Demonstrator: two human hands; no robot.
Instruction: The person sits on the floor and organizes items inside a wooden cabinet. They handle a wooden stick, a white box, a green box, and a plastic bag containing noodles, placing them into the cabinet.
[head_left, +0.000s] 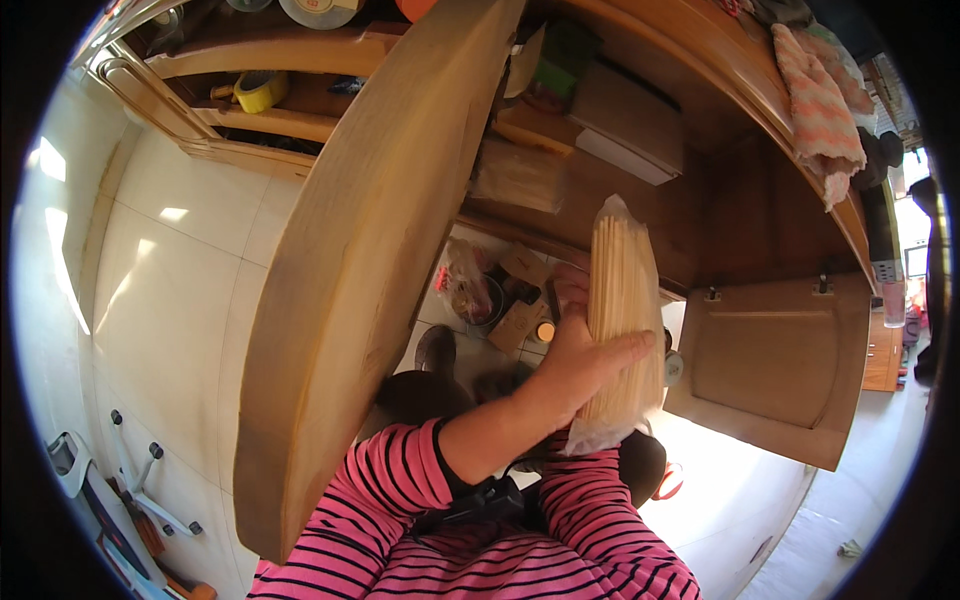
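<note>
A clear plastic pack of thin wooden sticks (621, 300), like bamboo skewers or chopsticks, stands nearly upright before me. My left hand (574, 360) grips it, its thumb laid across the near face. Some fingertips show at the pack's left edge; whose hand they belong to I cannot tell. My right sleeve (581, 484) runs up behind the pack's lower end, which hides most or all of my right hand. Beyond the pack is an open wooden cabinet (637, 214), with a flat wrapped packet (519, 176) and a cardboard box (626, 120) inside.
A large wooden panel (360, 277) rises close on my left. At right, a cabinet door (765, 360) hangs open. Small cartons (517, 326) and a plastic bag (466, 281) lie on the floor below. A striped towel (817, 112) drapes over the cabinet top's edge.
</note>
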